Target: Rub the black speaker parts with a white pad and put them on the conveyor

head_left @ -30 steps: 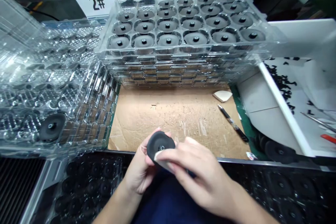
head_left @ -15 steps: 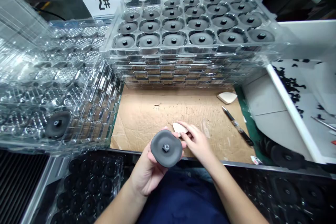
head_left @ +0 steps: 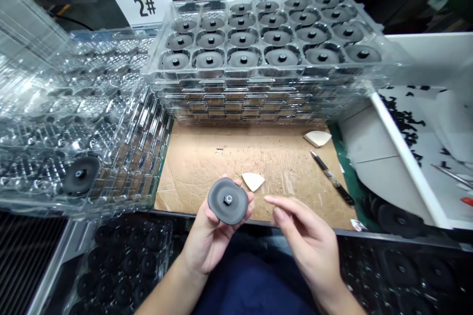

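A round black disc with a small raised hub (head_left: 228,201) rests in my left hand (head_left: 212,243), whose fingers wrap its edge from below with the hub side facing up. To its right, my right hand (head_left: 308,241) hovers near the board's front edge, fingers apart, holding nothing. A cream wedge-shaped pad (head_left: 253,181) lies on the cardboard sheet (head_left: 195,157) just beyond both hands. Another cream wedge (head_left: 317,138) sits at the sheet's far right corner. Between that wedge and the front edge lies a black pen (head_left: 332,178).
Stacked clear trays (head_left: 236,74) at the back hold rows of similar black discs. More clear trays (head_left: 121,142) stand at left, one disc (head_left: 81,174) on top. At right is a white bin (head_left: 410,157) with small black pieces. A "2#" sign (head_left: 142,5) stands behind.
My right hand has let go of the cream wedge and drawn back toward me and to the right. My left hand, still holding the disc, has shifted slightly left.
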`<state>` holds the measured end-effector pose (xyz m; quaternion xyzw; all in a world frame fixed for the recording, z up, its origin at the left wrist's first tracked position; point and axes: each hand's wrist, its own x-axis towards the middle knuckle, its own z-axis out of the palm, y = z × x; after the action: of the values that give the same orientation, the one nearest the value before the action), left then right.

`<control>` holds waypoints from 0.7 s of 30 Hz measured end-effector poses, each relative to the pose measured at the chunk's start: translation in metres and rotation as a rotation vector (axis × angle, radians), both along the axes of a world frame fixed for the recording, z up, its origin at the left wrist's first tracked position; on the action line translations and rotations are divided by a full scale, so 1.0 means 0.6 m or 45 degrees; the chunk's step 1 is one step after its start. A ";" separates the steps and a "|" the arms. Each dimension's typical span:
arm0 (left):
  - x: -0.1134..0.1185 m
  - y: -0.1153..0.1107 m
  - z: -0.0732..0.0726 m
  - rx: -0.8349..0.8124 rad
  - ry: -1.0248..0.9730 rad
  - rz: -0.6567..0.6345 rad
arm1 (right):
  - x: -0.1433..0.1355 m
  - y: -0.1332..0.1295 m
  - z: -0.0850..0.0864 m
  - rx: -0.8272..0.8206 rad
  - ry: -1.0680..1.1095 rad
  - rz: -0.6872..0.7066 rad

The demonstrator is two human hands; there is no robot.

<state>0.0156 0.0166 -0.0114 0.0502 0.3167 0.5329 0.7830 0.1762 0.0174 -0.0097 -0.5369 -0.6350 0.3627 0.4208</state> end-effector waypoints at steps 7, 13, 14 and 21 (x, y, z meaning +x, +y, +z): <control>0.003 -0.003 0.001 -0.014 0.171 0.101 | -0.029 -0.005 0.009 0.475 -0.120 0.585; -0.002 0.002 0.003 0.014 0.122 0.126 | 0.007 -0.017 -0.001 0.211 0.031 0.185; -0.002 0.000 0.002 0.033 0.115 0.112 | 0.009 -0.019 -0.004 0.136 0.065 0.104; -0.009 -0.019 -0.012 0.669 1.035 0.017 | 0.013 -0.027 -0.025 -0.121 0.166 -0.094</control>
<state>0.0099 0.0054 -0.0184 0.4482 0.4521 0.5373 0.5533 0.1839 0.0015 -0.0244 -0.5545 -0.5681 0.4107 0.4485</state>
